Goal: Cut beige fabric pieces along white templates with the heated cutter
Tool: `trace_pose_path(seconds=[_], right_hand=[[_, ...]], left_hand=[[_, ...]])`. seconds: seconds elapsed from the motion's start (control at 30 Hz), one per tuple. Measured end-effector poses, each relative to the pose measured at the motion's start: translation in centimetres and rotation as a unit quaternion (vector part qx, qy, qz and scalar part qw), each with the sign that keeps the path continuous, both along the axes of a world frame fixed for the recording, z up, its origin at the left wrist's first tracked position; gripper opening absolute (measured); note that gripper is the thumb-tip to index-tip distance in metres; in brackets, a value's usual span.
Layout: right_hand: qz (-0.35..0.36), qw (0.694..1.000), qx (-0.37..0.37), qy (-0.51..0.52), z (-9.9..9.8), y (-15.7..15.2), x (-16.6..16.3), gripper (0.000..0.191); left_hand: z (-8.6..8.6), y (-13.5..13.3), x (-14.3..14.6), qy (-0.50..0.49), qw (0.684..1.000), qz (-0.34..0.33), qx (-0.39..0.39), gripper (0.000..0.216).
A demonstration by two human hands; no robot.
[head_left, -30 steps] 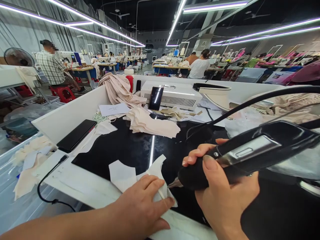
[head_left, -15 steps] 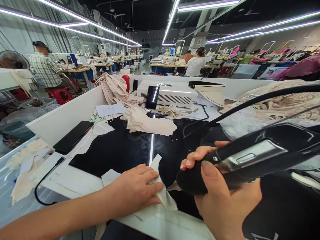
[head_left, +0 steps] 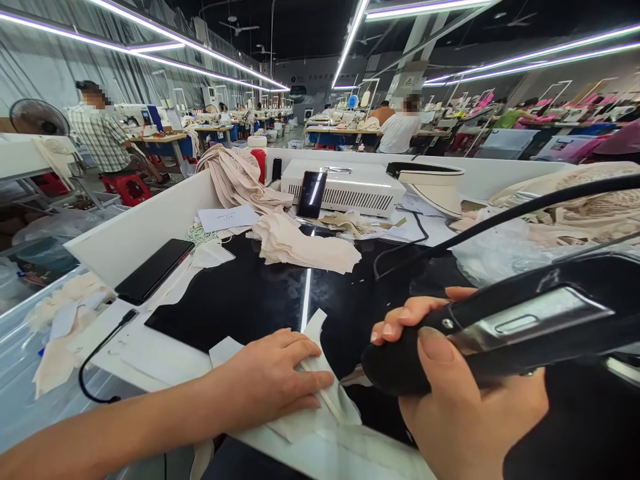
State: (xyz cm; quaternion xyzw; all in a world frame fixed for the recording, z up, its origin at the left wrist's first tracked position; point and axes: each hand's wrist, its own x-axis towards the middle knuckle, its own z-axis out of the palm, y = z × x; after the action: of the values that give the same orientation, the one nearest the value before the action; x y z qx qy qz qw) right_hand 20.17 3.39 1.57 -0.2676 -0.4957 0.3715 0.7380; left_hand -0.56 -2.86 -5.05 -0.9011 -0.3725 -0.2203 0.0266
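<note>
My right hand [head_left: 465,393] grips the black grip end of a corded hand-held power tool [head_left: 530,327], which has a shiny metal panel along its side. The thumb lies on top and the fingers wrap around it. The tool's working end runs out of view to the right. On the near edge of the black work surface, my left hand [head_left: 285,373] is closed on a pale fabric piece [head_left: 337,397], its fingertips pressing the cloth down. Part of the cloth is hidden beneath the palm. A narrow strip of it sticks out beyond the fingers.
A stack of cream fabric pieces [head_left: 310,247] lies ahead on the black surface [head_left: 225,293]. Behind it are a white vented box [head_left: 345,187] and an upright phone [head_left: 312,195]. A dark tablet-like device [head_left: 154,270] is at left. The tool's thick black cable [head_left: 520,213] arches across the right.
The view has shifted slightly, so the scene sits a little further right. My right hand and the tool have moved slightly right. My left hand stays on the fabric.
</note>
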Motion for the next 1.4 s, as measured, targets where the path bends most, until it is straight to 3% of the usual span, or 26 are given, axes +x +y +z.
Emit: trace_pose_path(seconds=[0.23,0.53,0.93,1.13,1.3,1.4], right_hand=[[-0.012,0.999,0.005,0.043,0.6,1.0,-1.2,0.045],[-0.013,1.0,-0.003,0.018,0.4,1.6,-2.1,0.04],[0.002,1.0,-0.009,0.005,-0.3,2.2,-1.8,0.049],[0.01,1.0,-0.007,0.023,-0.3,2.2,-1.8,0.056],[0.01,1.0,-0.013,0.026,-0.3,2.0,-2.1,0.057],[0.006,1.0,-0.007,0.024,-0.2,1.9,-2.1,0.056]], left_hand=[[-0.5,0.0,0.0,-0.004,1.0,-0.002,0.006,0.024],[-0.5,0.1,0.0,-0.008,1.0,0.002,-0.012,0.027],[0.0,-0.4,1.1,-0.022,0.999,0.018,-0.032,0.033],[1.2,2.1,-0.1,-0.02,1.0,-0.001,-0.004,0.017],[1.6,5.5,-0.9,0.009,0.994,-0.085,-0.073,0.037],[1.5,6.3,-1.5,0.033,0.988,-0.081,-0.124,0.044]])
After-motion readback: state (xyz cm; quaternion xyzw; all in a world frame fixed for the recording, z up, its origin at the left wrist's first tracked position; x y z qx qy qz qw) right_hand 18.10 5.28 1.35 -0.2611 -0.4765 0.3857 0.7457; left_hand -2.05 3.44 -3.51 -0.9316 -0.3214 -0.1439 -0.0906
